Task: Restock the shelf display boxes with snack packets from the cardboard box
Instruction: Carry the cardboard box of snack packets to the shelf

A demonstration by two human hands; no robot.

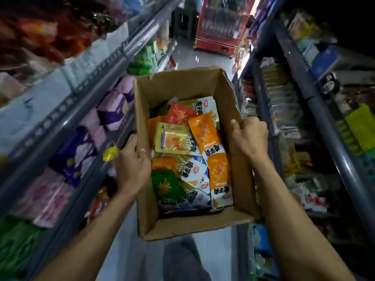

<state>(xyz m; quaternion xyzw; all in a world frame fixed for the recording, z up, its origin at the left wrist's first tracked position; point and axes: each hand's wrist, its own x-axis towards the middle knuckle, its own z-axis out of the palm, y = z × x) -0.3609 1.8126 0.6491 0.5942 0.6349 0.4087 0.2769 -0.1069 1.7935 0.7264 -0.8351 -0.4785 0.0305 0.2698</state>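
cardboard box (188,86) held up in the aisle between two rows of shelves, open at the top, flaps upright. left hand (132,169) clamped on the left wall of the box, thumb hooked over the rim to the inside, fingers on the outside. right hand (249,136) gripping the right wall likewise, thumb over the rim, fingers curled round the outer face. inside the box, a loose heap of snack packets (188,155): orange, red, gold, green and white-blue ones, lying flat and overlapping, some with bold dark lettering. left shelves (85,102) grey, metal, stacked with pink and purple packs (113,110), green packs lower near the left edge, red and orange goods blurred on the upper tier. small yellow tag (110,154) hanging off the left shelf edge, just beside the left hand. right shelves (324,110) dark, filled with boxed and bagged goods, hard to make out. far down the aisle, a red drinks cooler (221,23) on a pale glossy floor (188,55). below the box, dark trousers (182,258), blurred.
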